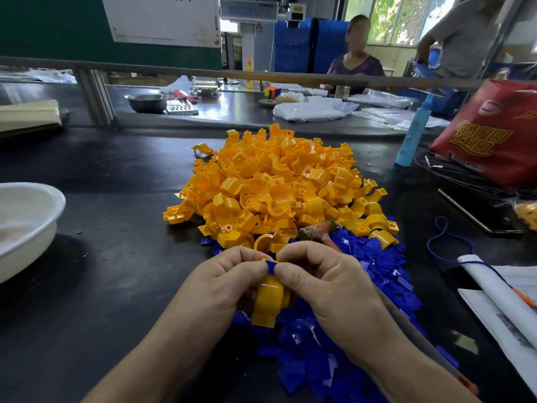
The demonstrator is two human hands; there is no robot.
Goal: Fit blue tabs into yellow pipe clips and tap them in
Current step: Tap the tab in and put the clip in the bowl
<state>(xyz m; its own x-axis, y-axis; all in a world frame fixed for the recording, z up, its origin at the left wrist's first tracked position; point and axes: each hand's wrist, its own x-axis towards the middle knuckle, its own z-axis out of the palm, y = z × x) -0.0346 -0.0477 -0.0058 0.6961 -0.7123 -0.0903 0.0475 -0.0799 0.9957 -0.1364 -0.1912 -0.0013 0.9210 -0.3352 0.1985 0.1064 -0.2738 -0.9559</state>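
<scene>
Place: you're in a factory assembly workshop | bulk heap of yellow pipe clips on your black bench | stacked blue crates | weighing scale

Bare forearms, apparently sleeveless.

Left hand gripping a curved yellow plastic pipe clip; right hand pinching a small flat blue plastic tab at the clip's top. Beyond, heaped yellow plastic clips on a black worktable, loose blue tabs alongside. White bowl at left.
</scene>
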